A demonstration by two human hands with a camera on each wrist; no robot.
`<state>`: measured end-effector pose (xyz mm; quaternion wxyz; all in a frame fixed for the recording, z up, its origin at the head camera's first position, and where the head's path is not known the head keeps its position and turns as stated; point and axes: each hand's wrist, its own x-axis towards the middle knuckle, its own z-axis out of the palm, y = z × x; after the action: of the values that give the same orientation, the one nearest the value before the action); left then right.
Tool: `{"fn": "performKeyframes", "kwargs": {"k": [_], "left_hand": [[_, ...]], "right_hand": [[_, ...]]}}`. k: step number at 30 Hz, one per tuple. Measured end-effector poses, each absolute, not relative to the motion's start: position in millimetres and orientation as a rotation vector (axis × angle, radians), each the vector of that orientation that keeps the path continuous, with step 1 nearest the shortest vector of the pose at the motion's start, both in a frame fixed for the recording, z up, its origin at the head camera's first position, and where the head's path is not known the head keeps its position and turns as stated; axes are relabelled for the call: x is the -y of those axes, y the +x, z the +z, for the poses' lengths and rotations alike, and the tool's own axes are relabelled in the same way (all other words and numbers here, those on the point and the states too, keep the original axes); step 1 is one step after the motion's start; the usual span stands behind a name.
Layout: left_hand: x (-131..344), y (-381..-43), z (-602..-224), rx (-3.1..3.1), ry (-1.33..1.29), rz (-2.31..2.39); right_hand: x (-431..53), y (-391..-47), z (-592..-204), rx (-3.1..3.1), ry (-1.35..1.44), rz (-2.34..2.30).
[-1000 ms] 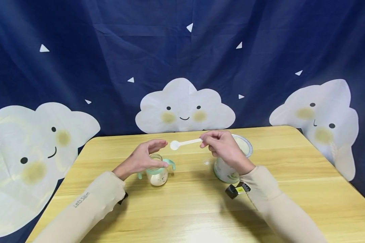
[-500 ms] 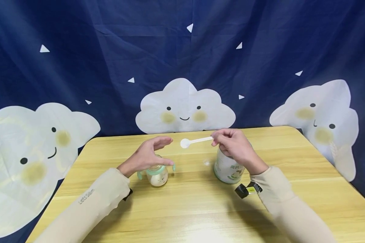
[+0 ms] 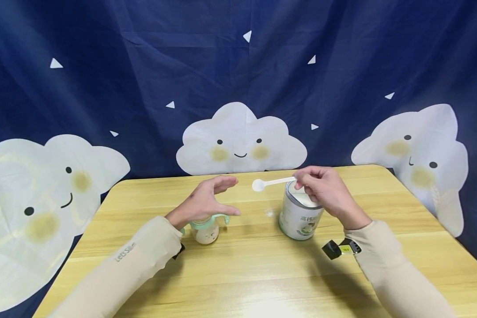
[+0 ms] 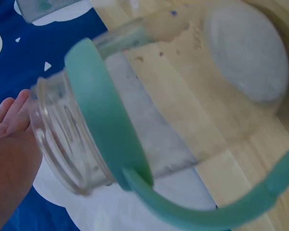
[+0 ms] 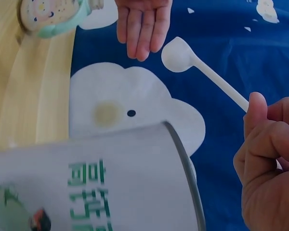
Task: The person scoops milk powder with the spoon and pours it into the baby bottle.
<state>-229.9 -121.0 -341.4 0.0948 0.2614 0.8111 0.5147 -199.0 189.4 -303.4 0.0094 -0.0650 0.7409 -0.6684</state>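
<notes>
My right hand pinches the handle end of a white plastic measuring scoop. The scoop is held nearly level, its bowl to the left, above the table and left of the tin's rim. Below the hand stands an uncovered tin with white powder inside. My left hand hovers over a baby bottle, fingers and thumb spread apart, holding nothing. The clear bottle has a mint-green collar with handles, and no cap. Something whitish lies at its bottom. In the head view the left hand hides the bottle's mouth.
Everything stands on a light wooden table. A small clear, shiny thing lies between bottle and tin. Behind the table hangs a dark blue curtain printed with clouds.
Both hands have moved to the right. The scoop has gone from near the bottle toward the tin, and the tin's opening, partly covered by the right hand before, shows more.
</notes>
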Motion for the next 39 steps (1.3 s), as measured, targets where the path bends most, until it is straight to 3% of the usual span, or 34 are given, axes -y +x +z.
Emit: {"fn": "performKeyframes", "kwargs": {"k": [39], "left_hand": [[49.4,-219.9,-344.1,-2.371,0.749,1.511]], "right_hand": [[-265.4,-190.2,-309.2,-2.148,-0.222,-2.381]]}}
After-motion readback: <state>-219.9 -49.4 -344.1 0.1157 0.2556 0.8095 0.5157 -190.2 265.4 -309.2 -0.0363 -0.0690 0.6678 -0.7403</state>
